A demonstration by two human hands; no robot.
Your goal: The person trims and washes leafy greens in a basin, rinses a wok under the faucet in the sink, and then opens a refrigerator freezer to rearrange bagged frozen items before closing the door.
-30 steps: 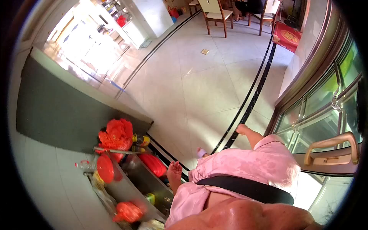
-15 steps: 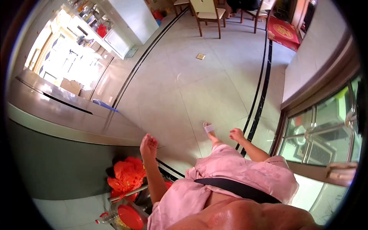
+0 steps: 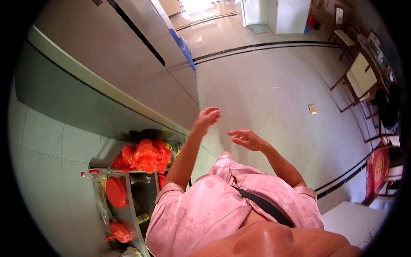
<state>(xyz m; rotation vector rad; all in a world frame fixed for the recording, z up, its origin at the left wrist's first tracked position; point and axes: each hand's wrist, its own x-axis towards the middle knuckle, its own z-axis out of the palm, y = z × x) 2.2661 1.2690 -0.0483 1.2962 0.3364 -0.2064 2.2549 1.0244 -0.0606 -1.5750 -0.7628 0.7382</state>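
Note:
My left hand [image 3: 208, 118] is raised in front of me with nothing in it, its fingers loosely bent and apart from any object. It is nearest the side of the tall metallic refrigerator [image 3: 124, 55]. To its right, my right hand [image 3: 248, 140] hangs over the floor, fingers stretched forward and holding nothing. Below and left of my left forearm, crumpled red plastic bags [image 3: 147, 156] lie on top of a low shelf [image 3: 139, 201]. A round red lid [image 3: 115, 192] shows at the shelf's side.
A blue folded item [image 3: 183, 48] stands by the refrigerator's far edge. Chairs [image 3: 361, 77] stand around a table at the right, with a red box [image 3: 376, 171] nearer. A small square plate [image 3: 312, 109] is set in the tiled floor [image 3: 257, 81].
My view has swung left, toward the refrigerator and shelf. Both hands have risen and come closer together, and my right hand's fingers have straightened. The doorway at right has left view.

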